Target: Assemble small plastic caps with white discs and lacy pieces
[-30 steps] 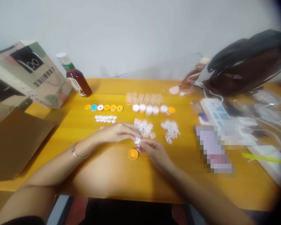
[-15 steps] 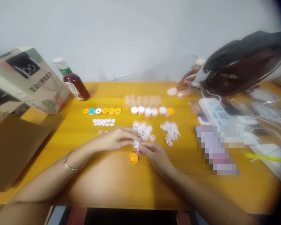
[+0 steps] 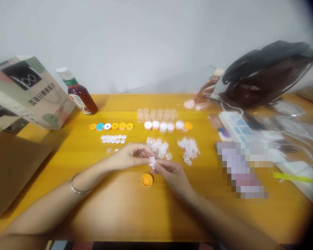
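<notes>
Both hands meet over the middle of the table. My left hand [image 3: 131, 155] pinches a small white openwork plastic piece [image 3: 152, 161] between thumb and fingers. From the other side, my right hand [image 3: 173, 173] grips the same piece with thumb and forefinger. An orange round cap [image 3: 147, 180] lies on the table just below the fingers, hollow side up with a small pale spot in its centre. Behind the hands lie a pile of white openwork pieces [image 3: 159, 148] and a second such pile [image 3: 188, 150] to its right.
Coloured rings [image 3: 115, 126] stand in a row at left, above small white discs [image 3: 113, 139]. Clear cylinders [image 3: 153, 114] stand behind white caps [image 3: 155, 125]. A sauce bottle [image 3: 82, 99], paper bag [image 3: 41, 93] and cardboard box [image 3: 15, 173] are left; a drink bottle [image 3: 207, 88] and power strip [image 3: 236, 125] right.
The view has shifted slightly. My left fingers have opened out a little around the white piece, which both hands still hold above the orange cap.
</notes>
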{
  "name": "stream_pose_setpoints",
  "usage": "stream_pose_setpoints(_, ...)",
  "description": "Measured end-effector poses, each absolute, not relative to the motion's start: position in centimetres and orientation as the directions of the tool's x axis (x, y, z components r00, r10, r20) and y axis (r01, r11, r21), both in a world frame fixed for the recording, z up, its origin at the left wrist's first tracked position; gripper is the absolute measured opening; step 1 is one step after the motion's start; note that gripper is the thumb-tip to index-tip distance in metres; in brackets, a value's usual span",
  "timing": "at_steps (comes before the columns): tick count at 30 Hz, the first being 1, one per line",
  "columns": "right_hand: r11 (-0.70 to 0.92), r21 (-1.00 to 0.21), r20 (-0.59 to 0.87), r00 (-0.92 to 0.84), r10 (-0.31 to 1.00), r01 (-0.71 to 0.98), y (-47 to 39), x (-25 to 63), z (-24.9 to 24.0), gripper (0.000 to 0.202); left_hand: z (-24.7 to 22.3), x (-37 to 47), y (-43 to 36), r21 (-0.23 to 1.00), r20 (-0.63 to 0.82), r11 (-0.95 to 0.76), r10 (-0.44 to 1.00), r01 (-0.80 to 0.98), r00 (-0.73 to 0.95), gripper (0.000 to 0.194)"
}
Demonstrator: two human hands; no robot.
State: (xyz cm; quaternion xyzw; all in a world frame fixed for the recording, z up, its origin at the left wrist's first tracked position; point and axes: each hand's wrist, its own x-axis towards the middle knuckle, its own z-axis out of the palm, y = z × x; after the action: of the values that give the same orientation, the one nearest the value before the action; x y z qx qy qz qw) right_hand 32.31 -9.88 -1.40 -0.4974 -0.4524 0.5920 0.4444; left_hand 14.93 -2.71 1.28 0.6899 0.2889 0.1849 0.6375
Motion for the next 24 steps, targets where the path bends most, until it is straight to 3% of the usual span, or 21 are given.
stream_pose_setpoints(11, -0.165, -0.985, -0.159, -0.108, 0.981, -0.046, -10.0, 32.3, -1.8, 0.018, 1.0, 15.1, -3.2, 0.974, -0.132, -0.049, 0.67, 0.22, 0.731, 0.016)
stream_pose_setpoints(17, -0.2, -0.966, -0.185, -0.103, 0.977, -0.161, -10.1, 32.2, -1.9, 0.017, 0.7, 14.9, -3.0, 0.951, -0.075, -0.163, 0.705, 0.263, 0.706, 0.018)
stream_pose_setpoints(21, -0.363, -0.841, -0.259, -0.29, 0.921, -0.402, -10.0, 32.2, -2.1, 0.019, 1.0, 14.6, -2.4, 0.979, -0.04, -0.133, 0.613, 0.152, 0.789, 0.013)
stream_pose_setpoints(24, -0.503, -0.716, -0.297, -0.441, 0.847, -0.485, -10.0, 32.3, -2.2, 0.02, 1.1, 14.6, -2.3, 0.987, -0.003, -0.126, 0.588, 0.096, 0.809, 0.01)
